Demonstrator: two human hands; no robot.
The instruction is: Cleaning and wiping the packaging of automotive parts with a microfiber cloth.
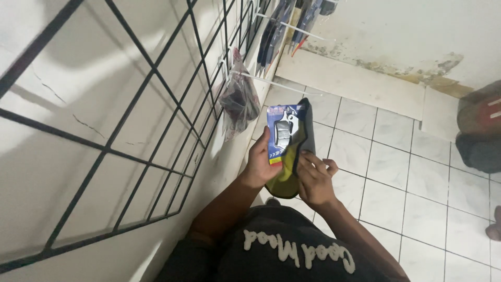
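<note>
My left hand [259, 162] grips a blue carded blister pack [282, 133] with grey metal parts under clear plastic, thumb on its left edge. Behind the pack lies a dark cloth with a yellow underside [286, 177], hanging down between both hands. My right hand [314, 177] rests its fingers on the cloth's right edge, just below the pack. Both hands are held in front of my dark shirt, above the tiled floor.
A black wire grid rack [151, 120] covers the white wall on the left, with white hooks. A clear bag of dark parts [239, 102] and several blue packs [276, 31] hang from them. White floor tiles [417, 177] spread right. A dark red seat [480, 130] stands at the far right.
</note>
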